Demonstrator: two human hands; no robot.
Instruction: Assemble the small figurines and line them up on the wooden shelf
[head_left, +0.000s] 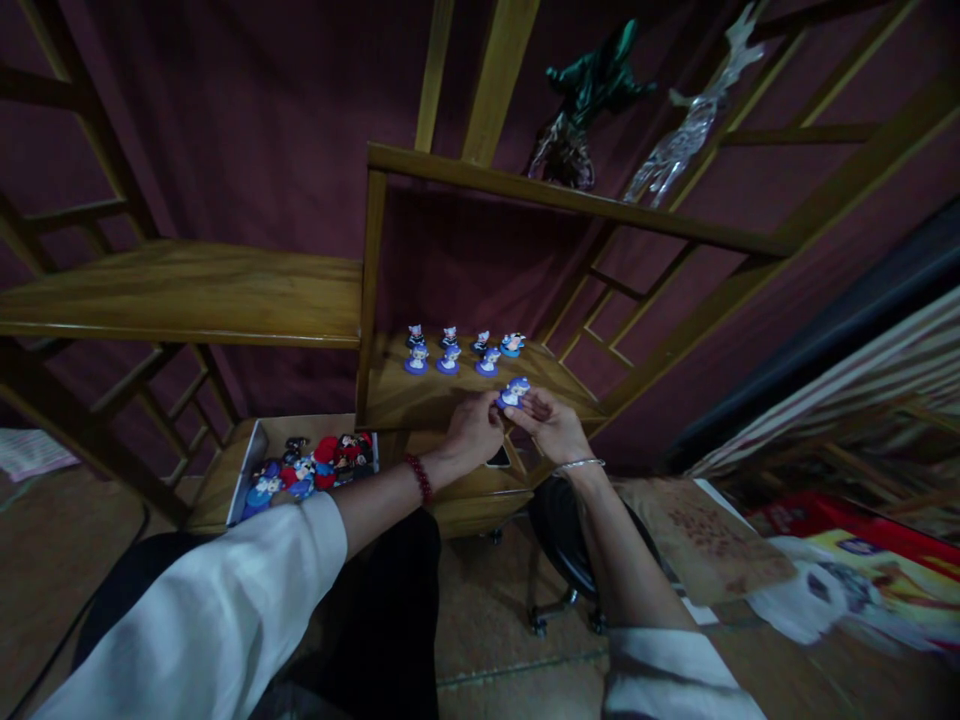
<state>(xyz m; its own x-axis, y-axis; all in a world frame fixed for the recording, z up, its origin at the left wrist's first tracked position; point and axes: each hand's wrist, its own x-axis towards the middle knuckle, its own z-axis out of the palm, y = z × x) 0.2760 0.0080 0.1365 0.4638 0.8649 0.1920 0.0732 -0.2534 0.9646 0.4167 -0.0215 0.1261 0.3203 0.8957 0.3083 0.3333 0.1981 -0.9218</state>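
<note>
Both my hands meet over the front of a wooden shelf board (405,405). My left hand (472,430) and my right hand (551,425) together pinch a small figurine on a blue base (514,392), held just above the board. Behind it, several similar small figurines (450,355) stand in two short rows on the same board. A red bead bracelet is on my left wrist and a silver bangle on my right.
An open box (247,480) with several more figurines (315,465) lies on the lower shelf at the left. A green sculpture (592,85) and a clear glass one (690,120) stand on the top shelf. A black rolling stool (559,545) is below; printed sheets (862,560) lie at the right.
</note>
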